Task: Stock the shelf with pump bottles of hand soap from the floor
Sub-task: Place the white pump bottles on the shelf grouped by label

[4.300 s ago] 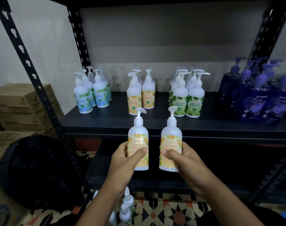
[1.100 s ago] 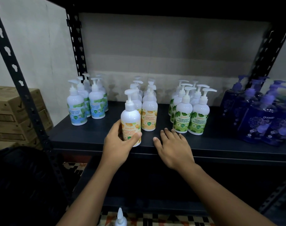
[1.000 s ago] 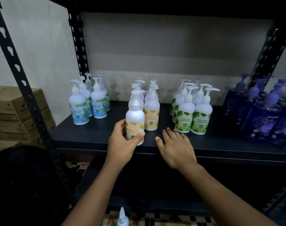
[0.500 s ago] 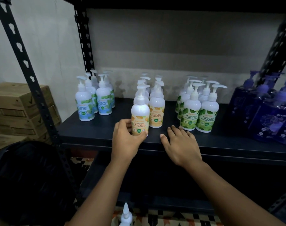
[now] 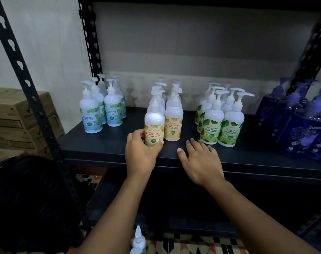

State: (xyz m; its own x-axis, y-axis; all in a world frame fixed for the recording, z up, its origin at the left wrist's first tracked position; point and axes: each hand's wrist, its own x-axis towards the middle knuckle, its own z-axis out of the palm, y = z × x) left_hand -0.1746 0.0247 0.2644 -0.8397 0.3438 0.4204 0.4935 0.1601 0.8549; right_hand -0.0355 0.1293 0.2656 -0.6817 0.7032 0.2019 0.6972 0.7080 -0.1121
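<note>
Centre of frame, on the dark shelf (image 5: 101, 149): orange-label bottle (image 5: 154, 125), upright at the front of its cluster, just beside a twin bottle (image 5: 173, 123) on its right. Gripped low by the left hand (image 5: 141, 153), fingers curled round the label, thumb across the front. Right hand (image 5: 200, 160) flat on the shelf's front edge, lower centre-right, fingers straight and slightly spread, holding nothing. Mint-label bottles (image 5: 91, 114) at left, green-label bottles (image 5: 229, 123) right of centre, purple bottles (image 5: 302, 129) far right. Bottom centre, one more pump bottle (image 5: 137, 242) down by the patterned floor (image 5: 183, 242).
</note>
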